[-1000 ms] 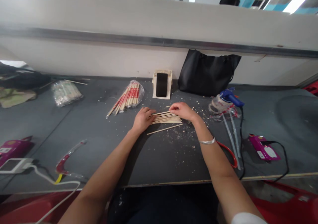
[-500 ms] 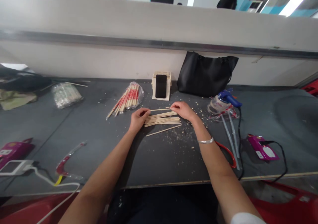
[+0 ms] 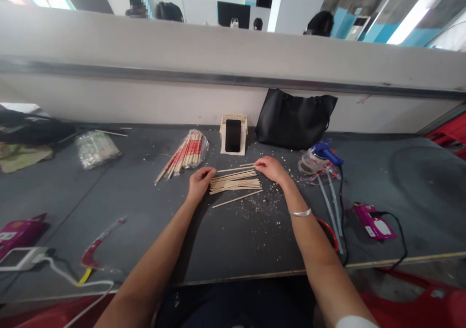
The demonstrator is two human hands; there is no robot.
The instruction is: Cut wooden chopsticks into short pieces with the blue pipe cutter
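Observation:
Thin wooden sticks (image 3: 236, 184) lie side by side in a loose row on the dark table. At the far edge of that row, one wooden stick (image 3: 235, 168) spans the gap between my hands. My left hand (image 3: 199, 182) is closed in a pinch at its left end, and my right hand (image 3: 270, 168) pinches its right end. Just beyond, the tip of another stick (image 3: 246, 165) shows by my right fingertips. A single stick (image 3: 237, 199) lies apart on the near side of the row, slightly slanted.
Behind the sticks, a phone (image 3: 233, 135) leans on a small pale stand. Red-wrapped sticks in a plastic bag (image 3: 189, 151) lie left. A black bag (image 3: 295, 119), a blue glue gun (image 3: 325, 152), and a purple box (image 3: 374, 221) with a cable are rightward. Wood crumbs (image 3: 273, 206) litter the table.
The whole view has shifted, so the table sits a little lower in it. Both hands stay at the ends of the stick; my right hand has edged slightly away from the row.

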